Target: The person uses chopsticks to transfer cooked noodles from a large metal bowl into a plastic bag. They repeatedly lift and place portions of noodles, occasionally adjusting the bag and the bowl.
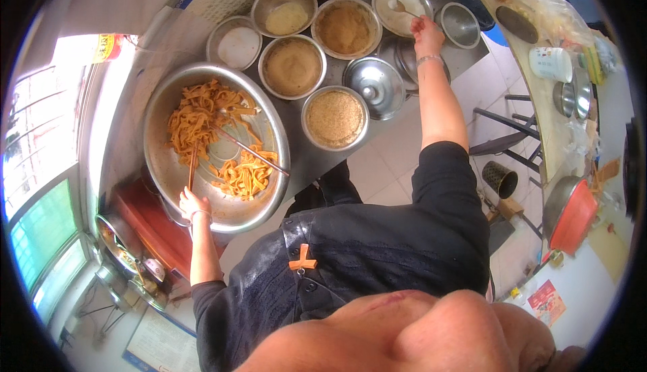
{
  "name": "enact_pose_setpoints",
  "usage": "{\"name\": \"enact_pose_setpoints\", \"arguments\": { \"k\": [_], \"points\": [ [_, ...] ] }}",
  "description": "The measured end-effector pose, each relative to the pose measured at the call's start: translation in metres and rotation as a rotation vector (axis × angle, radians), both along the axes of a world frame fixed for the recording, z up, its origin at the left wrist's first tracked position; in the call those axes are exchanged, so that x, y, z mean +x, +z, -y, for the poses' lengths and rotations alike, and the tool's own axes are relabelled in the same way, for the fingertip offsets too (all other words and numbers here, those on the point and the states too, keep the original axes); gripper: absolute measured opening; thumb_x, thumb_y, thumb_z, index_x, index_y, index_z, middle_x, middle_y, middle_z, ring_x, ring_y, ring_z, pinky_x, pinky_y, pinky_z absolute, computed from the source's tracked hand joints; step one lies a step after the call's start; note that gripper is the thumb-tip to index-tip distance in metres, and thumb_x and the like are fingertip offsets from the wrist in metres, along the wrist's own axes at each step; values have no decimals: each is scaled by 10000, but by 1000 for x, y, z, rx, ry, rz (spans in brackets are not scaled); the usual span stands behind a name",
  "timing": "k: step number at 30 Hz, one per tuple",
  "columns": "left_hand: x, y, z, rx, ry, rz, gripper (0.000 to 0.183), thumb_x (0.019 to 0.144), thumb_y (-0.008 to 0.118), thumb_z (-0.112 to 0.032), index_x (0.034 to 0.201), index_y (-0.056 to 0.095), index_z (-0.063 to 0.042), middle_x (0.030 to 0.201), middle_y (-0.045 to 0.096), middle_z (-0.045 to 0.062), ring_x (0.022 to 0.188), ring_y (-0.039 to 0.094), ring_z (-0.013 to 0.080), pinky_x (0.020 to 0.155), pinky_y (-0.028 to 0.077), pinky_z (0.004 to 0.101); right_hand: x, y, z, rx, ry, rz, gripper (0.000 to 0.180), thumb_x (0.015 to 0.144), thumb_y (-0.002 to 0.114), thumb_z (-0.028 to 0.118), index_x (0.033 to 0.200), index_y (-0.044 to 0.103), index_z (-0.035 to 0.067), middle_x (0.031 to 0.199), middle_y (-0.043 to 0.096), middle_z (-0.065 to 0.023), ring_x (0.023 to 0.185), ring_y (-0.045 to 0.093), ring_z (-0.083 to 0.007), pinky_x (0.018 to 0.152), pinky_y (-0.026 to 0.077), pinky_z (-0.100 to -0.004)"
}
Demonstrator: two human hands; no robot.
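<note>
My right hand (427, 34) is closed on the handle of a metal spoon (400, 7), whose bowl carries some white powder over a metal bowl of white powder (412, 3). My left hand (194, 205) holds the end of a chopstick (193, 167) at the near rim of a large metal basin (279, 144). Brown seasoned strips (194, 114) lie heaped at the basin's far side, and a smaller, paler pile of strips (246, 175) lies nearer me. Another chopstick (252, 152) leans from the heap across the basin's right rim, with no hand on it.
Metal bowls of tan powder (292, 67), brown powder (346, 27) and coarse crumbs (335, 118) stand right of the basin. Beside them lies a metal lid (374, 88). An empty-looking metal bowl (459, 25) stands at the table's right end. A red box (151, 220) is below left.
</note>
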State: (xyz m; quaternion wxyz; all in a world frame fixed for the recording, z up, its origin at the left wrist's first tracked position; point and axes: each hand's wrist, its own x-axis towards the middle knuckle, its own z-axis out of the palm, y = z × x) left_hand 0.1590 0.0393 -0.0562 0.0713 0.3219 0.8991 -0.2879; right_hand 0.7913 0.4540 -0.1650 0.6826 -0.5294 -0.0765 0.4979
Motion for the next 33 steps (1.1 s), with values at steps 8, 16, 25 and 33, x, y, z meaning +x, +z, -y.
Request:
{"name": "enact_pose_setpoints", "arguments": {
  "k": [8,16,25,33],
  "points": [
    [-23,-14,24,314,-245,88,764,756,713,-294,1406,334,-169,1428,362,111,1289,369,301,1050,332,450,-70,91,68,230,294,17,165,846,614,65,948,608,-65,747,625,-139,651,614,-206,599,519,-313],
    [-30,10,102,599,-61,177,758,774,680,-302,1419,305,-170,1470,254,102,1340,239,327,1028,257,569,-226,152,208,179,775,-11,218,920,496,72,1057,574,-78,838,648,-188,684,619,-215,636,539,-314],
    [-44,12,224,707,60,149,735,775,669,-300,1408,328,-148,1451,295,100,1319,265,331,1026,275,545,-338,156,319,153,1189,136,181,914,517,46,1043,601,-49,803,657,-137,643,617,-166,599,527,-278],
    [-41,6,265,702,117,172,722,771,683,-270,1398,349,-144,1446,307,91,1303,287,313,1016,293,526,-351,156,344,137,1300,256,188,916,518,60,1040,605,-52,804,657,-130,645,609,-162,621,520,-282]
  ]
}}
